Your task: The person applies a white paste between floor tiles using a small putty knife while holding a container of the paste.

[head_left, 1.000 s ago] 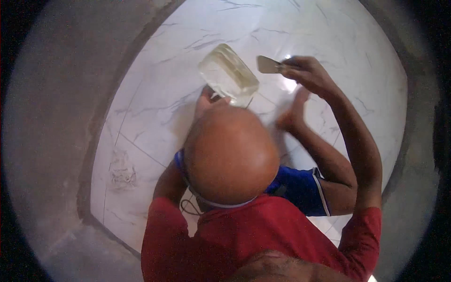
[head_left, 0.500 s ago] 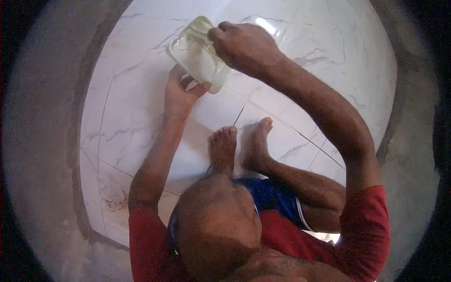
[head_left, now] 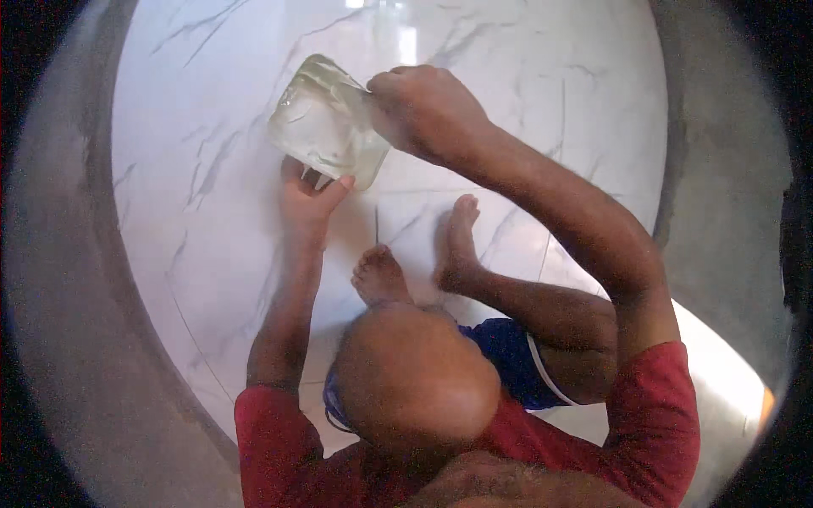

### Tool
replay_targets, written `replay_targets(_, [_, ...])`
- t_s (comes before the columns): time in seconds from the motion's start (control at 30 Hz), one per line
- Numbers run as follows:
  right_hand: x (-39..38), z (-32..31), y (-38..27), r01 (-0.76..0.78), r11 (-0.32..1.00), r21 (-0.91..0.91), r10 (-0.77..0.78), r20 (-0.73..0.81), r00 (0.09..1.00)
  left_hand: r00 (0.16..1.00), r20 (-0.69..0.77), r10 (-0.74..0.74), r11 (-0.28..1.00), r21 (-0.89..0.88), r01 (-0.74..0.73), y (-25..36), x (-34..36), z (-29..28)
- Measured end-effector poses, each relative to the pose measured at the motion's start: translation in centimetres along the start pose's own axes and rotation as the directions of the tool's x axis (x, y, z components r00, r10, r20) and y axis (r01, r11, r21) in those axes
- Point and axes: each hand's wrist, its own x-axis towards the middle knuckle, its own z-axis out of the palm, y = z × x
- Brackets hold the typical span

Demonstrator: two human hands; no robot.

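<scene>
A clear, slightly greenish rectangular plastic container is held tilted above the tiled floor, with its inside partly in view. My left hand grips its lower edge, thumb on one side and fingers on the other. My right hand is closed at the container's right rim. Its back faces up, so its fingertips are mostly hidden. Whether anything small is pinched there as well cannot be made out.
White marble-patterned tiles spread around my bare feet, with light reflections at the top. A rough grey cement border curves along the left and right. My bent legs are at the lower right.
Both hands and the container have shifted left and slightly down in the picture as the view moved. The container's tilt has changed a little. Both hands stay at it.
</scene>
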Motion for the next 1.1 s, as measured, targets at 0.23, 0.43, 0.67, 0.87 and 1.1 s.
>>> replay_targets(0.23, [-3.1,-3.2,5.7,-0.160,0.985,-0.063,0.160,0.008,0.987,0.980,0.145,-0.134,0.981,0.159,0.110,0.7,2.7,7.3])
replay_targets(0.43, [-6.2,-5.8,11.1,-0.181,0.978,-0.107,0.190,0.079,0.979,0.935,0.274,-0.223,0.954,0.260,0.151,-0.2,3.2,13.2])
replay_targets(0.67, [-11.1,-6.3,13.9,-0.280,0.954,0.108,0.283,-0.020,0.959,0.896,0.330,-0.298,0.880,0.459,0.123,-1.1,2.9,13.5])
replay_targets(0.87, [-25.3,-1.0,17.5,-0.603,0.484,0.634,0.519,0.346,0.781,0.916,0.234,-0.327,0.794,0.594,0.132,-3.3,1.4,9.6])
replay_targets(1.1, [-38.3,13.9,16.7,-0.666,0.313,0.677,0.738,0.267,0.619,0.944,0.136,-0.301,0.863,0.460,0.209,-4.8,-1.5,5.8])
